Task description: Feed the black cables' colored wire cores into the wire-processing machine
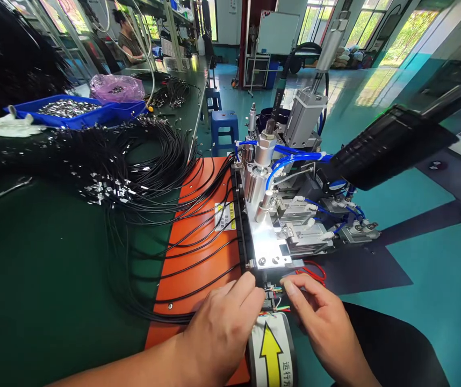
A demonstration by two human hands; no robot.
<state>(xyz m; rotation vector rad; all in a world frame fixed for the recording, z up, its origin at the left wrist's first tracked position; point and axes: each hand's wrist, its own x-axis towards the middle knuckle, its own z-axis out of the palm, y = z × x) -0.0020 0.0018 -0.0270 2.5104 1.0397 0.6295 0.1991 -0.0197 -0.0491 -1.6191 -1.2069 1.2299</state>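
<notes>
My left hand [230, 317] is closed over black cables [166, 321] at the near end of the machine's track; its fingertips are hidden. Beyond its knuckles, stripped cable ends show thin coloured wires [275, 289] lying in dark holders. More coloured wire ends [282, 309] stick out slightly nearer. My right hand [321, 320] has thumb and forefinger pinched together beside the wire tips; what sits between them is too small to make out. Right ahead of both hands stands the machine's bright metal plate [268, 247].
Pneumatic cylinders [301, 121] and blue air hoses [295, 158] rise beyond the plate, under a black lamp-like housing [391, 145]. Bundled cables [150, 156] cover the orange board [198, 258] and green bench. Blue trays [73, 121] hold metal parts. A person [131, 43] sits far left.
</notes>
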